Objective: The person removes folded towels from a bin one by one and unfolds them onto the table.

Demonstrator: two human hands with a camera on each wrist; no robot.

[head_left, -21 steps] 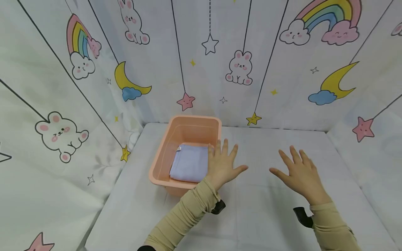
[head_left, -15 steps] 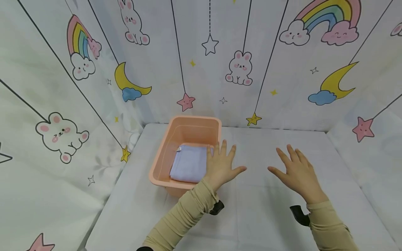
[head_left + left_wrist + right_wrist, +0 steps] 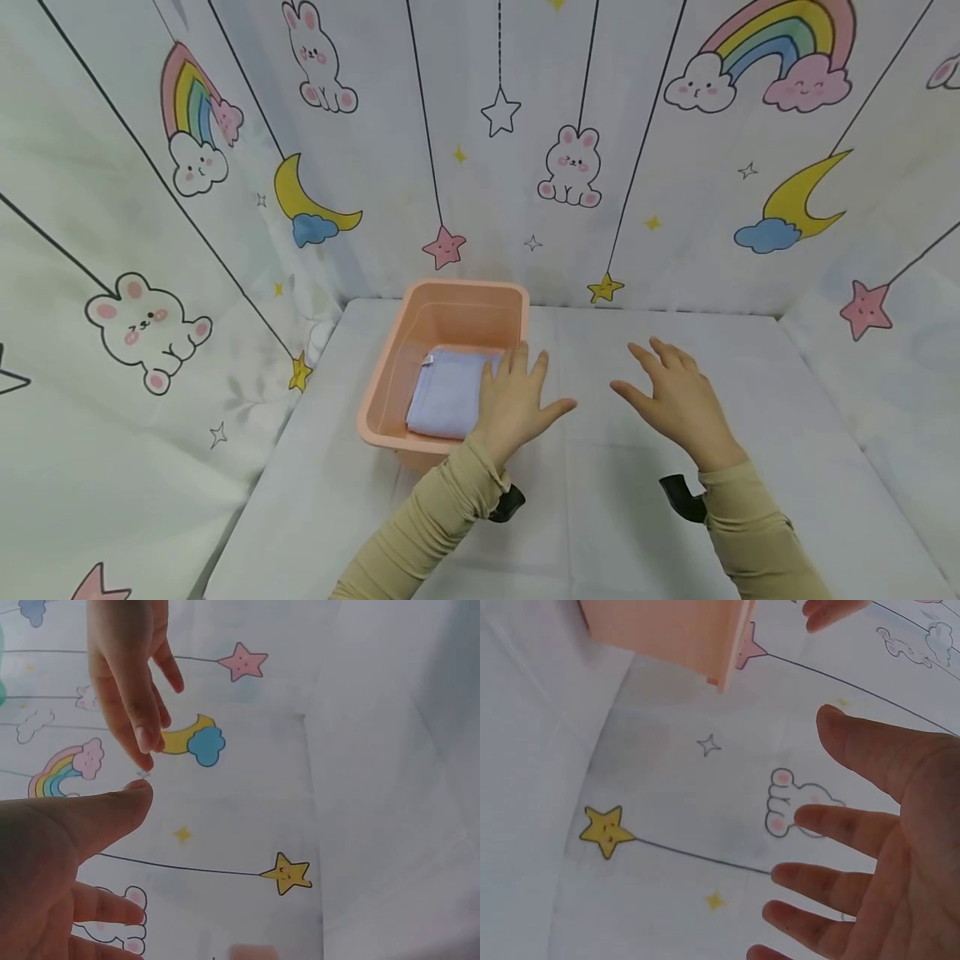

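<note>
In the head view a peach plastic bin (image 3: 386,375) stands at the left of the white table. Inside it lies a folded lavender cloth (image 3: 447,392) with a small white tag at its far left corner. My left hand (image 3: 513,406), fingers spread, hovers in front of the bin's right side and hides part of the rim and cloth. Off to the right, over the table, my right hand (image 3: 681,402) is held with its fingers extended. Both hands hold nothing. The right wrist view shows the right palm (image 3: 900,847) and the bin's side (image 3: 667,634).
The white table (image 3: 600,517) reaches back to a white curtain (image 3: 495,183) printed with rabbits, stars, moons and rainbows. Side curtains hang at the left and right. A black wrist mount (image 3: 682,498) hangs under the right sleeve.
My right hand has moved left, closer to my left hand. The left hand has shifted slightly left, covering more of the cloth. Bin and cloth stay put.
</note>
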